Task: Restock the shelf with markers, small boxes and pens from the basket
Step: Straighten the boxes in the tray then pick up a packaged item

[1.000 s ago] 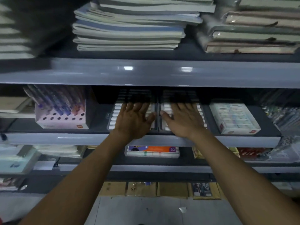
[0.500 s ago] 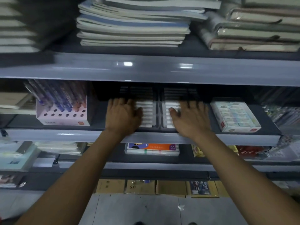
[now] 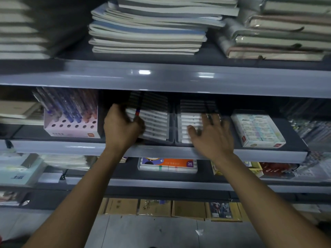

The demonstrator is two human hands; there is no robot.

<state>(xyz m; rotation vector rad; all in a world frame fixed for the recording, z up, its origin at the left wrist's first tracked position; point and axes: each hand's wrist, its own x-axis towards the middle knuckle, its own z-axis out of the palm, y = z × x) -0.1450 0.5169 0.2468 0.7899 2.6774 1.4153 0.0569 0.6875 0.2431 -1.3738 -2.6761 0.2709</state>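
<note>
Markers [image 3: 154, 122] lay in a flat tray [image 3: 171, 138] on the middle shelf [image 3: 161, 152], stacked side by side, each with its long axis running left to right across the shelf. A second tray [image 3: 176, 140] stood just beside the first, touching it along the centre line, and held a like row of white marker barrels [image 3: 191, 120] lying the same way. The far rows of both trays sat in shadow under the upper shelf and could not be counted.

The left hand [image 3: 121, 128] gripped the left edge of the first tray, fingers [image 3: 114, 109] curled over its near-left side, with the thumb toward the marker ends. That tray appeared lifted and tilted at the gripped side; motion blur prevented a firmer finding. One darker marker with a red and blue band [image 3: 138, 111] stood out just beyond the thumb, lying crosswise to the rest.

The right hand [image 3: 211, 136] lay spread over the second tray, fingers straight and splayed, fingertips [image 3: 206, 116] resting on or just above the barrels; contact could not be confirmed. It held nothing.

Left of the left hand, near it, stood a perforated pen display box [image 3: 71, 126] holding pens [image 3: 71, 106] upright and leaning back. Right of the right fingers, near but apart, lay a flat box of small packets [image 3: 258, 129].
</note>
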